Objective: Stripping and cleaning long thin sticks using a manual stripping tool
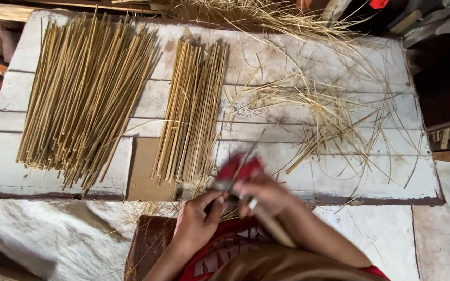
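Both hands work at the near edge of the counter [339, 182], at about 6 o'clock in the view. Left hand [196, 221]: grip closed, thumb and fingers pinched on the lower end of a thin bamboo stick [250, 151] that runs up and away toward 1 o'clock. Right hand [264, 195]: motion-blurred, grip wrapped round a pale wooden handle [277, 231] that sticks out back toward the person at 5 o'clock; looks like a knife, but the blade is lost in blur, can't tell. Something red [240, 167] sits on or over the fingers there, too smeared to identify. The two hands touch or nearly touch around the stick.

Counter is whitewashed planks, worn. On it:
- big pile of split bamboo sticks [84, 99] at 10 o'clock from the hands, laid roughly parallel, long axis near to far, fanned a bit at the near end.
- smaller bundle of sticks [191, 112] at 12 o'clock, just beyond the left hand, same orientation, apart from the big pile.
- loose tangle of thin shavings [329, 117] at 1–2 o'clock, spread over the right half and trailing off the far edge.
- brown cardboard piece [144, 169] under the near end of the small bundle.

White sheet [53, 234] covers the floor at 8 o'clock. Person's red garment [225, 250] shows at the bottom.
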